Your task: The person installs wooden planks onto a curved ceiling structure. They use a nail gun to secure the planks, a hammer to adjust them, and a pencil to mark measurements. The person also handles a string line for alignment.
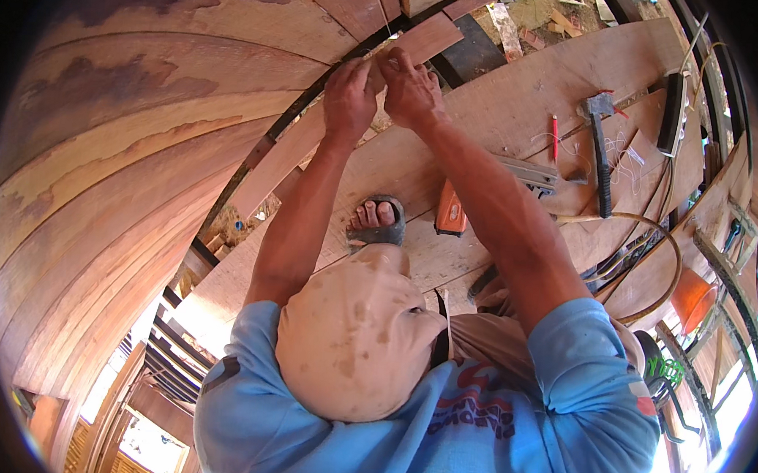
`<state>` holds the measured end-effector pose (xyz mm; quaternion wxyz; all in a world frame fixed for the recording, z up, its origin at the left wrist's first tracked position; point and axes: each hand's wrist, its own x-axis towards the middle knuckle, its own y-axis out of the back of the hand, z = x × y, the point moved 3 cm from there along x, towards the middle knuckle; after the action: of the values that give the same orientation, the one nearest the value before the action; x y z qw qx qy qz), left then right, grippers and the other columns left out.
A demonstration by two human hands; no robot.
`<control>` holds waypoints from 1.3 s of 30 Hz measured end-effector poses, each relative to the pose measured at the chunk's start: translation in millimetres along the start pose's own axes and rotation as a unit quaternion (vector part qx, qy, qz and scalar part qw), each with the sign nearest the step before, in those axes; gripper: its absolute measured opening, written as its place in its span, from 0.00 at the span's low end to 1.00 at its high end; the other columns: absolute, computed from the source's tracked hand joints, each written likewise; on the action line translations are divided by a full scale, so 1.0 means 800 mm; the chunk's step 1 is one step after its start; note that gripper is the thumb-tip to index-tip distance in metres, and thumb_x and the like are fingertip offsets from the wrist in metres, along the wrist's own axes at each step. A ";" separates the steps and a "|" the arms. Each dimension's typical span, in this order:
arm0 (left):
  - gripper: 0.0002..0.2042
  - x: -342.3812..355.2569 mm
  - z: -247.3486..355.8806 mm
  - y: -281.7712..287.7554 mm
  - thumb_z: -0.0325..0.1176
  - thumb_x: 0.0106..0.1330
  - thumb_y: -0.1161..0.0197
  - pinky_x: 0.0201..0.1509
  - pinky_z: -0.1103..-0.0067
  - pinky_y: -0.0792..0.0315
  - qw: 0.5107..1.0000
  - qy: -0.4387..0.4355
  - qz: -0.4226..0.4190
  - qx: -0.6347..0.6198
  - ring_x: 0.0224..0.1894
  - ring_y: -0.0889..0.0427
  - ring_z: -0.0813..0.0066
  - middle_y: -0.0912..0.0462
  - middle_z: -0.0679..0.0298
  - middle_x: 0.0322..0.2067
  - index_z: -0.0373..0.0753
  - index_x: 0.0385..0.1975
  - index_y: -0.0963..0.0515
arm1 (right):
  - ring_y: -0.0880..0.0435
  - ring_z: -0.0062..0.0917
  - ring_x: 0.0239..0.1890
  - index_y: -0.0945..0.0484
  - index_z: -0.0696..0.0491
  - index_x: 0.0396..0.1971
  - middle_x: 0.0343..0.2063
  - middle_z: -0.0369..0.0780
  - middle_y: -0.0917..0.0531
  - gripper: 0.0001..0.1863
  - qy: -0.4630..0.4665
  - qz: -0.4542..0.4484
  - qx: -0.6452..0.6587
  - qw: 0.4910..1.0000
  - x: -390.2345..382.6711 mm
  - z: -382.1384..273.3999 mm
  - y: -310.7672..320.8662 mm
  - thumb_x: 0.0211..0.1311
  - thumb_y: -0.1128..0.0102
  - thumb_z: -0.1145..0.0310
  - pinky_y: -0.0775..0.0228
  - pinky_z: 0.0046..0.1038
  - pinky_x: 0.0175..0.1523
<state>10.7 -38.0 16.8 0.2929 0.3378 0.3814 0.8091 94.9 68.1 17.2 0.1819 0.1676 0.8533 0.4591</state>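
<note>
My left hand and my right hand are close together at the foot of the plank wall. Both have their fingers curled on a narrow wooden board, which runs along the wall's lower edge. Its end sticks out past my right hand. My fingertips are partly hidden, and I cannot make out anything small between them. Below my right forearm lies an orange tool, partly covered by the arm. A hammer with a black handle and a red pencil lie farther right on the planks.
A curved wall of wooden planks rises on the left. My sandalled foot stands on the wide planks. Tangled white string, a looping hose and an orange bucket-like container are at the right. Gaps show beside the planks.
</note>
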 end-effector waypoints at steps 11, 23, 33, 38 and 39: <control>0.16 0.031 -0.042 -0.044 0.29 0.61 0.40 0.53 0.64 0.24 0.981 -0.013 -0.193 -0.010 0.50 0.19 0.48 0.17 0.50 0.43 0.34 0.49 0.21 | 0.23 0.44 0.57 0.29 0.37 0.64 0.61 0.37 0.30 0.32 -0.018 -0.006 0.001 1.000 0.000 -0.002 0.009 0.56 0.45 0.72 0.33 0.45 0.61; 0.12 0.010 -0.011 -0.025 0.32 0.65 0.40 0.51 0.64 0.24 0.990 0.118 -0.020 -0.072 0.43 0.17 0.50 0.16 0.49 0.41 0.33 0.44 0.20 | 0.23 0.44 0.58 0.31 0.41 0.65 0.62 0.38 0.32 0.32 -0.018 -0.031 -0.017 0.999 0.005 0.002 0.008 0.58 0.44 0.71 0.30 0.50 0.60; 0.10 -0.057 0.025 0.031 0.32 0.64 0.37 0.52 0.62 0.27 0.989 0.100 -0.088 -0.065 0.45 0.19 0.50 0.16 0.51 0.41 0.33 0.39 0.18 | 0.24 0.45 0.59 0.29 0.43 0.64 0.64 0.37 0.33 0.32 -0.015 -0.051 -0.010 0.999 0.005 -0.006 0.009 0.56 0.44 0.75 0.32 0.46 0.62; 0.12 -0.015 -0.001 0.021 0.33 0.66 0.40 0.57 0.61 0.27 0.994 0.075 -0.020 -0.076 0.49 0.19 0.50 0.16 0.50 0.43 0.33 0.44 0.19 | 0.25 0.44 0.59 0.31 0.42 0.66 0.64 0.38 0.33 0.34 -0.012 -0.049 0.003 0.999 0.009 -0.001 0.009 0.56 0.46 0.76 0.32 0.46 0.61; 0.12 -0.002 -0.005 0.009 0.32 0.67 0.41 0.56 0.61 0.27 0.995 0.065 -0.001 -0.076 0.49 0.18 0.50 0.16 0.50 0.43 0.33 0.45 0.19 | 0.25 0.44 0.59 0.32 0.42 0.67 0.64 0.38 0.33 0.35 -0.008 -0.040 0.007 0.999 0.008 0.000 0.007 0.56 0.46 0.76 0.32 0.46 0.62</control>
<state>7.0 -44.5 20.2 0.2934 0.2607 0.3378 0.8555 89.7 73.9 20.6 0.2061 0.1381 0.8609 0.4441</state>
